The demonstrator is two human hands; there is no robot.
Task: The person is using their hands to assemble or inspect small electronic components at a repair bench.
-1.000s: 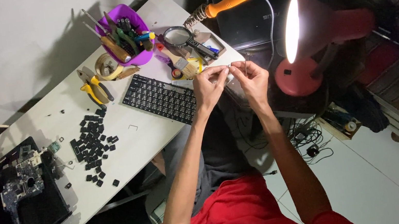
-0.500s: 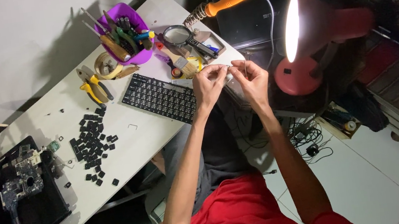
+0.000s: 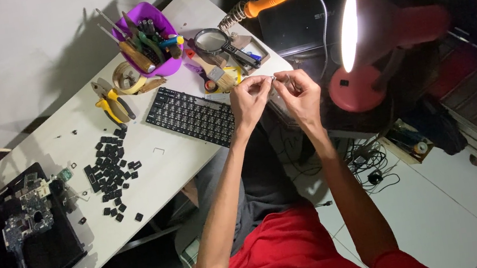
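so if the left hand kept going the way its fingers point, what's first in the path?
The left hand points toward the right hand, fingertips nearly meeting around a small pale part. That part comes first, then the right hand. Depth between them is unclear from above.

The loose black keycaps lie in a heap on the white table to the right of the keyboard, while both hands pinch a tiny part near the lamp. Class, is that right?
Not quite. The head view shows the keycaps heaped to the left of the keyboard, not the right. The rest holds: they lie on the white table, and the left hand and right hand pinch a tiny part near the lamp.
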